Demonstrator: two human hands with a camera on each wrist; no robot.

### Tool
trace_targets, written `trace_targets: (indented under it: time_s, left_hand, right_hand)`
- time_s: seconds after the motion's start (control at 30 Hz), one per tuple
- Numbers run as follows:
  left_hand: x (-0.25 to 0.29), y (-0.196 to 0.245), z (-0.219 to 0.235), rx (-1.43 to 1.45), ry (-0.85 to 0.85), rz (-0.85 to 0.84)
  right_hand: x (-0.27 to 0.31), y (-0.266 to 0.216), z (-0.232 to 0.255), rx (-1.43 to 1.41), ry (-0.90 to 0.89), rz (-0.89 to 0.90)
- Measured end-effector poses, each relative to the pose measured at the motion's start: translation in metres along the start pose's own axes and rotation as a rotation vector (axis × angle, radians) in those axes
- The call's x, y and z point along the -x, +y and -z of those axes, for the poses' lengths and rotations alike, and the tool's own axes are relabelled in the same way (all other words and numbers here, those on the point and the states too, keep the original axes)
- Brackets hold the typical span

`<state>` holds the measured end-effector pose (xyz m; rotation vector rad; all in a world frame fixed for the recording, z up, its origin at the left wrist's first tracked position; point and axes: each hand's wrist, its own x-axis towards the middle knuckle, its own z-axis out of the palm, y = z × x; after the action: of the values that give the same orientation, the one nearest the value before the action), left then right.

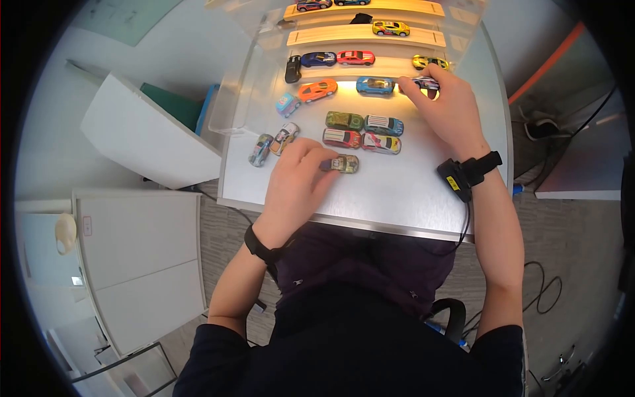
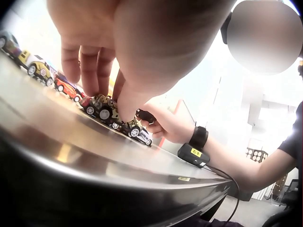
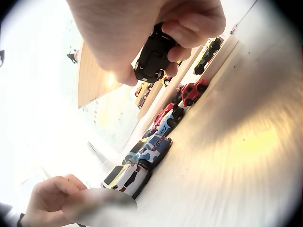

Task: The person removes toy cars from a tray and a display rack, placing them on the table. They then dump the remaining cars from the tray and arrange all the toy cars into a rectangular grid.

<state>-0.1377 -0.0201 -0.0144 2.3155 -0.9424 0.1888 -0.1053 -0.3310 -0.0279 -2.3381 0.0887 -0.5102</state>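
Observation:
My left hand (image 1: pixel 294 178) pinches a camouflage-patterned toy car (image 1: pixel 345 164) near the front of the table, thumb on one side and fingers on the other. In the left wrist view that toy car (image 2: pixel 102 107) is close over the tabletop. Farther back, my right hand (image 1: pixel 451 109) holds another toy car (image 1: pixel 426 83) between thumb and fingers. Its black underside shows in the right wrist view, where this toy car (image 3: pixel 154 54) is tilted above the table. Between the hands, a green toy car (image 1: pixel 344 120), a blue-striped one (image 1: pixel 383 125), a red one (image 1: pixel 342 138) and a white-pink one (image 1: pixel 381 143) form a block.
Wooden steps (image 1: pixel 364 36) at the back bear several toy cars, with clear plastic walls (image 1: pixel 241 99) at their sides. An orange toy car (image 1: pixel 317 90) and a blue one (image 1: pixel 375 85) stand before them. The table's front edge (image 1: pixel 397 231) is near my lap.

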Motion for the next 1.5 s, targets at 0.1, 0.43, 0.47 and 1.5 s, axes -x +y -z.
trace_targets:
  time_s: [0.1,0.43,0.47,1.5]
  left_hand:
    - [0.0,0.005,-0.002,0.064,-0.034,0.043]
    - [-0.018,0.024,-0.032,0.04,-0.054,-0.129]
    - [-0.019,0.025,-0.034,0.048,-0.063,-0.113]
    - [-0.012,-0.007,0.005,-0.039,-0.04,-0.013]
  right_hand:
    - [0.0,-0.001,0.0,-0.012,0.003,-0.004]
    - [0.0,0.003,-0.004,-0.02,0.012,0.016]
    - [0.0,0.003,-0.003,-0.014,0.014,0.015]
    - [-0.001,0.001,-0.001,0.06,-0.033,-0.015]
